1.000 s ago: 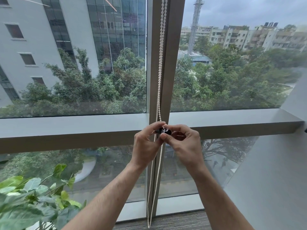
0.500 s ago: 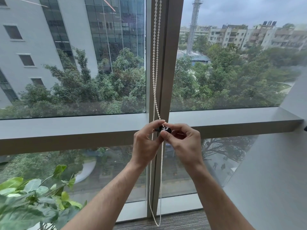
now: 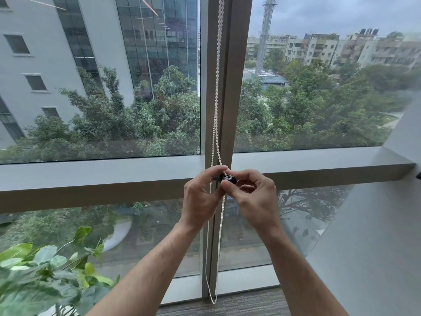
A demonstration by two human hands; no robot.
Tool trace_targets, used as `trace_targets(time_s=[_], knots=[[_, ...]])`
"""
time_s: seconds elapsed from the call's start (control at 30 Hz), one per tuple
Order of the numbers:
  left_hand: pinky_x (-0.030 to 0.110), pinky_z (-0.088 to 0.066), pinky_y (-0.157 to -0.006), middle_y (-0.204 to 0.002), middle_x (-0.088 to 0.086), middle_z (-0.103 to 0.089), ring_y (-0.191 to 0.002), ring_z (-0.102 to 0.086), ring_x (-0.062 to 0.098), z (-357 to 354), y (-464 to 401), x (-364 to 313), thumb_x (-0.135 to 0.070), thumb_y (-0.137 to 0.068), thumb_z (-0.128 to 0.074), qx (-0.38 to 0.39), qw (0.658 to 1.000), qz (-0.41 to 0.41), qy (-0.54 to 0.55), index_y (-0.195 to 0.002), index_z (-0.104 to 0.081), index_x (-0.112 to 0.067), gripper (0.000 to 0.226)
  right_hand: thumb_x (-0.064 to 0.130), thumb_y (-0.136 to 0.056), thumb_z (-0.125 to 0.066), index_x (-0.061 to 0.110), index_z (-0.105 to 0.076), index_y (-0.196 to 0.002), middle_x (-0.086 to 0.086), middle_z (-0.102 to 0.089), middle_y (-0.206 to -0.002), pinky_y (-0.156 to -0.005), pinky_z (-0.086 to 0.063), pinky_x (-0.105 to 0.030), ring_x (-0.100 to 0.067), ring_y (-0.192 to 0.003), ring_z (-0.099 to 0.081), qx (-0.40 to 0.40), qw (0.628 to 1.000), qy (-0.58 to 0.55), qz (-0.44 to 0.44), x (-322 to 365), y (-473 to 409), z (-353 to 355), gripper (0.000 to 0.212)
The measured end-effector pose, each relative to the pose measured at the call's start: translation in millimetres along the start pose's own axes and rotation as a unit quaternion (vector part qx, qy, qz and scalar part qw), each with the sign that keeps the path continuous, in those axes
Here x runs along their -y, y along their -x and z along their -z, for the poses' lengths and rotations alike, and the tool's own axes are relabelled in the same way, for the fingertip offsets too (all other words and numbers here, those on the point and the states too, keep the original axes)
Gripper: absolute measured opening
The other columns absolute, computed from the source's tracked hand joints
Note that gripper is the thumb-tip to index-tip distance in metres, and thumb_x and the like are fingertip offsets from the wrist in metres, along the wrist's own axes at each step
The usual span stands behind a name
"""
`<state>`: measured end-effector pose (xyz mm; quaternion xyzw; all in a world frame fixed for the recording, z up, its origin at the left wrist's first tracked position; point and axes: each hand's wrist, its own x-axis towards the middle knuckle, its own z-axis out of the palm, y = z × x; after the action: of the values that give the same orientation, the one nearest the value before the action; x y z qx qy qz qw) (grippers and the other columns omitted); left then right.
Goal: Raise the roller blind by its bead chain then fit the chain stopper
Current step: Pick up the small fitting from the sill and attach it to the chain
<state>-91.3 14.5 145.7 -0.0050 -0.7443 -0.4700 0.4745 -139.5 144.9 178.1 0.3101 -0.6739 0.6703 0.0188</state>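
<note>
A white bead chain [image 3: 216,92] hangs as a long loop down the grey window mullion [image 3: 237,87], its bottom just above the floor. Both hands meet at the height of the horizontal frame rail. A small black chain stopper [image 3: 227,178] sits on one strand of the chain between the fingertips. My left hand [image 3: 202,199] pinches its left end with thumb and forefinger. My right hand [image 3: 252,197] pinches its right side, thumb underneath. The other strand passes behind my left fingers. The roller blind itself is out of view above.
A leafy potted plant [image 3: 45,281] fills the lower left corner. A grey wall [image 3: 376,247] slants in at the right, beside the sill ledge [image 3: 341,165]. Dark carpet [image 3: 227,304] lies below the glass.
The chain has swung slightly, and its upper strands now hang close together. Both hands stay pinched on the stopper in about the same place.
</note>
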Motion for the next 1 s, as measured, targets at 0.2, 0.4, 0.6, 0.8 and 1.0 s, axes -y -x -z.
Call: trace_targets(time_s=[0.2,0.4,0.6,0.8,1.0], knots=[[0.05,-0.056,-0.086,-0.103,0.007,-0.074,-0.095,-0.071,0.023,2.7,1.4,-2.6,-0.014,-0.077,-0.079,0.013,1.0,-0.006,0.02,-0.11,-0.069,-0.009,0.035,0.014,-0.065,-0.089,0.018,-0.075,-0.08,-0.023,-0.075,-0.1,-0.089,-0.055,-0.044,-0.028,-0.095,-0.069,0.093,0.979,-0.147,-0.107,5.2,-5.8,8.5,0.021],[0.047,-0.057,-0.086,-0.101,-0.001,-0.074,-0.093,-0.071,0.02,1.4,-0.2,-10.8,-0.019,-0.077,-0.078,-0.011,0.999,0.002,0.053,-0.11,-0.068,-0.018,0.034,0.016,-0.075,-0.074,0.026,-0.076,-0.081,-0.003,-0.077,-0.098,-0.087,-0.052,-0.031,-0.014,-0.095,-0.071,0.131,0.947,-0.256,-0.14,10.2,0.9,6.1,0.012],[0.044,-0.057,-0.085,-0.099,0.0,-0.075,-0.091,-0.072,0.017,-3.5,1.2,-14.7,-0.018,-0.078,-0.076,-0.036,0.999,0.003,0.036,-0.109,-0.068,-0.018,0.032,0.012,-0.08,-0.072,0.01,-0.071,-0.095,-0.013,-0.074,-0.1,-0.09,-0.049,-0.043,-0.022,-0.094,-0.071,0.04,0.934,-0.326,-0.139,4.5,8.0,-10.7,0.015],[0.048,-0.057,-0.084,-0.101,0.007,-0.074,-0.094,-0.072,0.021,-6.8,2.7,-14.8,-0.005,-0.078,-0.079,-0.046,0.999,-0.006,0.009,-0.107,-0.07,-0.008,0.031,0.015,-0.074,-0.075,0.005,-0.072,-0.093,-0.012,-0.076,-0.095,-0.096,-0.049,-0.045,-0.02,-0.091,-0.073,-0.024,0.913,-0.39,-0.118,5.3,15.8,-24.4,0.022],[0.048,-0.057,-0.085,-0.1,0.006,-0.074,-0.093,-0.072,0.02,-7.9,2.7,-17.7,-0.008,-0.077,-0.078,-0.046,0.999,-0.001,0.016,-0.106,-0.07,-0.007,0.03,0.02,-0.071,-0.083,0.01,-0.074,-0.091,-0.014,-0.075,-0.1,-0.097,-0.049,-0.048,-0.022,-0.094,-0.072,-0.029,0.916,-0.382,-0.119,2.3,15.9,-22.6,0.025]])
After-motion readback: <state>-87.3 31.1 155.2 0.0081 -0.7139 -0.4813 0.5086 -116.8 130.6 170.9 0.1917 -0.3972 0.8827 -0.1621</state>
